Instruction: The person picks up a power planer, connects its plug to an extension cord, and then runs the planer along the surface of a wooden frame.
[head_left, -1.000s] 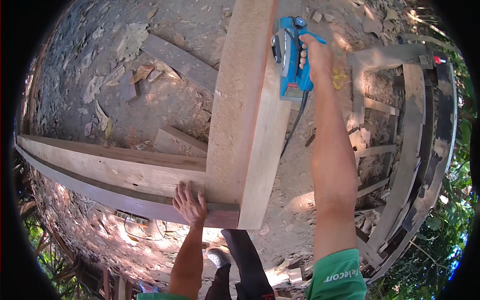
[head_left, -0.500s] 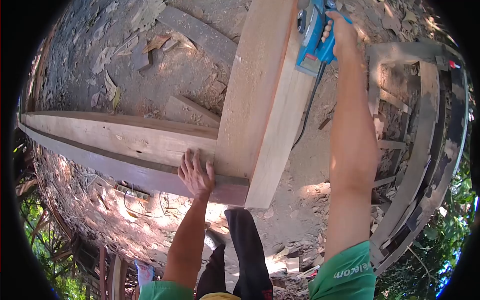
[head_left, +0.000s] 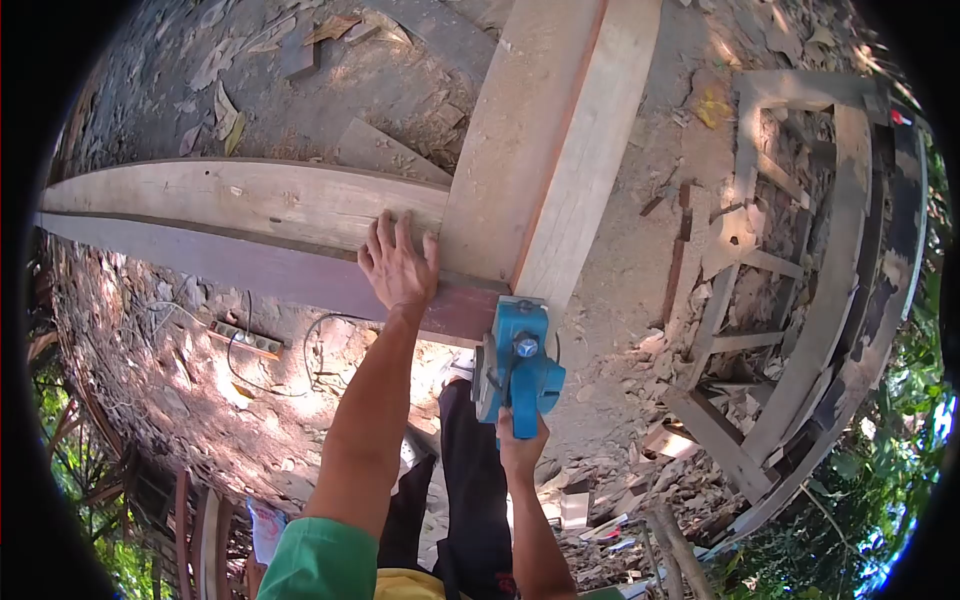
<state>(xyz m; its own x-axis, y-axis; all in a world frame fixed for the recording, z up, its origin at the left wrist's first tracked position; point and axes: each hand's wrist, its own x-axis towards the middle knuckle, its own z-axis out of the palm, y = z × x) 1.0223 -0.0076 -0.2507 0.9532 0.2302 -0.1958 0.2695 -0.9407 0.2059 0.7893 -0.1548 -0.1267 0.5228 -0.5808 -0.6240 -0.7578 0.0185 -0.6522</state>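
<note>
My right hand (head_left: 522, 455) is closed around the rear handle of a blue electric planer (head_left: 524, 335). The planer is at the near end of a long pale plank (head_left: 590, 170); whether its sole touches the wood is hard to see. Alongside that plank lies a wide brownish board (head_left: 515, 120). My left hand (head_left: 402, 265) lies with spread fingers on a pale beam (head_left: 270, 195) and the reddish-brown beam (head_left: 250, 262) in front of it, close to where they meet the wide board.
Wooden frames (head_left: 850, 250) lie at the right among scraps and wood chips. A power strip (head_left: 245, 340) with cords sits on the ground at the left. Dry leaves (head_left: 228, 110) and offcuts (head_left: 390, 150) are scattered behind the beams. My legs (head_left: 475, 480) stand close to the planer.
My right hand has drawn the planer from the far part of the pale plank back to its near end, close to my body. The left hand stays on the beams.
</note>
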